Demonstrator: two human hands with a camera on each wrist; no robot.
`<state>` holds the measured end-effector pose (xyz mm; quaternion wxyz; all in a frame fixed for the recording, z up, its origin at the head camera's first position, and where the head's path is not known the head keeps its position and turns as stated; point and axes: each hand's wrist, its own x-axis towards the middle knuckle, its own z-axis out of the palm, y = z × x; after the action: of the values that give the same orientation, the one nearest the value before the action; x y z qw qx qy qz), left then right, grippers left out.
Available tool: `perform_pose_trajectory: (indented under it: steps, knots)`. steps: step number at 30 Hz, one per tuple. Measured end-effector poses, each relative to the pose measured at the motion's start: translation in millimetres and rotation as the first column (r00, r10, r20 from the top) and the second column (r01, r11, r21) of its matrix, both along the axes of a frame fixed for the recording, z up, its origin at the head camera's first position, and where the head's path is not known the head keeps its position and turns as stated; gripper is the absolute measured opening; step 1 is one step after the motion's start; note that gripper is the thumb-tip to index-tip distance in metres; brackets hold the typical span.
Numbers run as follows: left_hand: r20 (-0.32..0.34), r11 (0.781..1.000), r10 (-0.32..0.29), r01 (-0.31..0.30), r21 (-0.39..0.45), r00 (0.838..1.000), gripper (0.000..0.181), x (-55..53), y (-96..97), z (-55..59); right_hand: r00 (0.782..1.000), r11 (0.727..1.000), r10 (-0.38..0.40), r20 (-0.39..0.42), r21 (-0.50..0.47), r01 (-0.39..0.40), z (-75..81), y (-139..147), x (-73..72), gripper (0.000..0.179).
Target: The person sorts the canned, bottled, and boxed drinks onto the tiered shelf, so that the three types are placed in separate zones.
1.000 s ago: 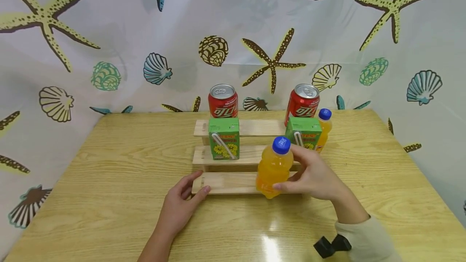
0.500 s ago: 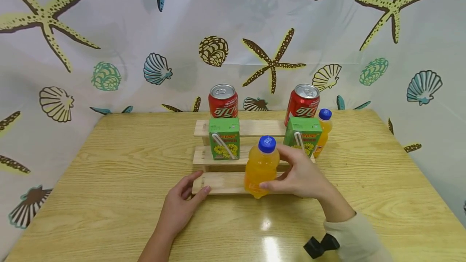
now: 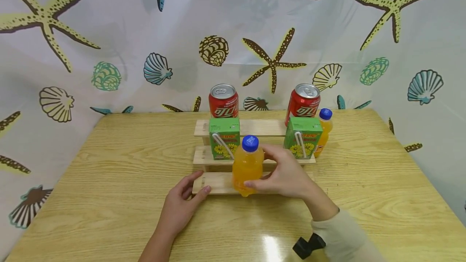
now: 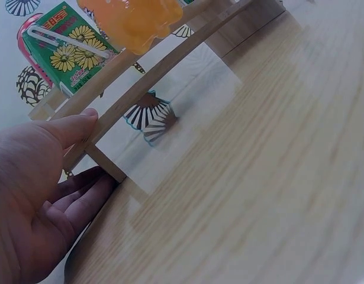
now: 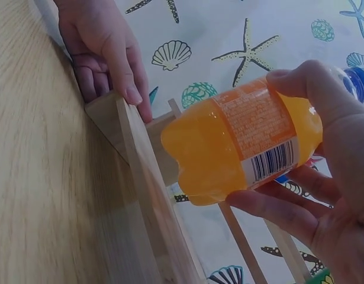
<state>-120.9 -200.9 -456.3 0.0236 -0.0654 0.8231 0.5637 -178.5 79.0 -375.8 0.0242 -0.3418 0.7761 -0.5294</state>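
My right hand (image 3: 285, 175) grips a bottle of orange drink (image 3: 247, 169) with a blue cap, thumb on one side and fingers on the other. The bottle is held over the lowest step of a three-tier wooden rack (image 3: 218, 183); in the right wrist view the underside of the bottle (image 5: 229, 151) shows apart from the slats. At the rack's left end, my left hand (image 3: 180, 203) holds the corner of the lowest step. In the left wrist view, the left hand's thumb lies on the slat and its fingers are against the rack's end (image 4: 106, 163).
Two green juice boxes (image 3: 223, 136) (image 3: 303, 137) with straws stand on the middle step. Red soda cans (image 3: 223, 102) (image 3: 303, 102) stand on the top step. A second orange bottle (image 3: 323, 134) is behind the rack's right side. A patterned cloth (image 3: 145, 31) hangs behind the wooden table (image 3: 127, 165).
My right hand has carried the orange drink bottle leftward along the front of the rack, uncovering the right juice box. My left hand has stayed at the rack's left end.
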Motion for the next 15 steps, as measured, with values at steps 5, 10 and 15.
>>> perform_pose_trajectory:
  steps: [5,10,15]
  knots:
    - [-0.003,1.0,-0.001,0.001,-0.006,1.0,0.061,-0.5,1.0,0.0,0.999,0.999,-0.039,-0.033,0.026,0.04,0.2,-6.6,0.6,0.062]
    - [0.0,1.0,0.005,-0.005,-0.001,1.0,0.061,-1.5,1.1,-0.3,0.999,0.999,-0.047,-0.003,0.02,0.047,-0.9,-13.7,1.6,0.062]
    - [0.005,1.0,0.012,-0.012,-0.008,1.0,0.06,-1.5,1.0,-0.4,0.997,0.997,-0.07,-0.016,0.042,0.07,-1.2,-23.1,1.8,0.064]
